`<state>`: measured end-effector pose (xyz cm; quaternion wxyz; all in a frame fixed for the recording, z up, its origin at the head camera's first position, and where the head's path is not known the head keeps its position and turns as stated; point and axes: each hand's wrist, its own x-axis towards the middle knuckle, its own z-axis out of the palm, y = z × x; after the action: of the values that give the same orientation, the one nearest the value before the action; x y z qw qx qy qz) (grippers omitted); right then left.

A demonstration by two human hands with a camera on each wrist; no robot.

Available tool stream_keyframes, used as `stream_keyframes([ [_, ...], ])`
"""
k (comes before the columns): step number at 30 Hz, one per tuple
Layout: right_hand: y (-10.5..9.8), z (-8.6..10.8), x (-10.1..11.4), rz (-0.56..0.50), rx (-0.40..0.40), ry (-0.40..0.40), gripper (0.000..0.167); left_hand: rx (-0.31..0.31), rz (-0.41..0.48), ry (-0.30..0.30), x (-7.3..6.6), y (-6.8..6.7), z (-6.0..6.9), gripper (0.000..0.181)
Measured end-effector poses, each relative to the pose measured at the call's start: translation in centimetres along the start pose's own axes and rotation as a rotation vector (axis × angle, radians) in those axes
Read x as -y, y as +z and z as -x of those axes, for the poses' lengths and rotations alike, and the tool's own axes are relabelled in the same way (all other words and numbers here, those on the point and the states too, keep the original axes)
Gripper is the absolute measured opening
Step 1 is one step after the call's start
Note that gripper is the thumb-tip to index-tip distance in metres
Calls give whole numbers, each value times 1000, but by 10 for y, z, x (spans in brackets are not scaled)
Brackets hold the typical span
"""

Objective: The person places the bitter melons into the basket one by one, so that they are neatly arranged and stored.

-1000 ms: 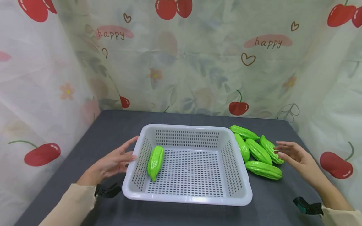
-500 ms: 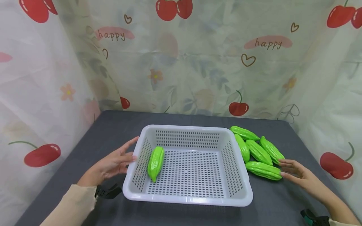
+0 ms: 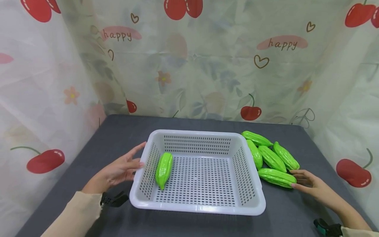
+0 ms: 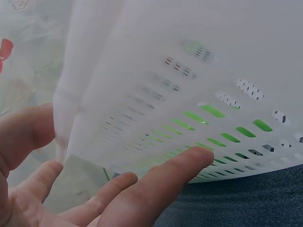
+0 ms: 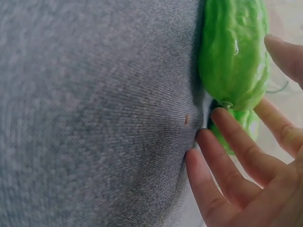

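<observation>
1. Down at lower right, the right hand is holding its fingers spread, gripping nothing, around the near end of the front gourd; contact is hard to tell.
2. At lower left, the left hand is resting fairly straight fingers against the basket.
3. The right wrist view is revealing a small nub on the front gourd's end, unseen from the head; the left wrist view is catching green through the basket's slots.
4. The front gourd's long axis is running left to right, its right end dipping.
5. Inside, at basket left, another gourd is pointing its tip toward the frame's bottom.
6. Beyond, four more gourds are crowding right of centre.
7. Behind, a cherry-print curtain is hanging.
</observation>
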<state>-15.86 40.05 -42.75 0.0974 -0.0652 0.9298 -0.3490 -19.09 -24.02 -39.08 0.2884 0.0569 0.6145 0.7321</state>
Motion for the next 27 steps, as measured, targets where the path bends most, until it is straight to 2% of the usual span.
stream_keyframes([
  [6, 0, -4, -2, 68, 14, -1, 59, -9, 8, -4, 0, 1, 0, 91],
  [27, 3, -13, -4, 179, 9, 8, 71, -8, 1, 4, 0, 1, 0, 90],
])
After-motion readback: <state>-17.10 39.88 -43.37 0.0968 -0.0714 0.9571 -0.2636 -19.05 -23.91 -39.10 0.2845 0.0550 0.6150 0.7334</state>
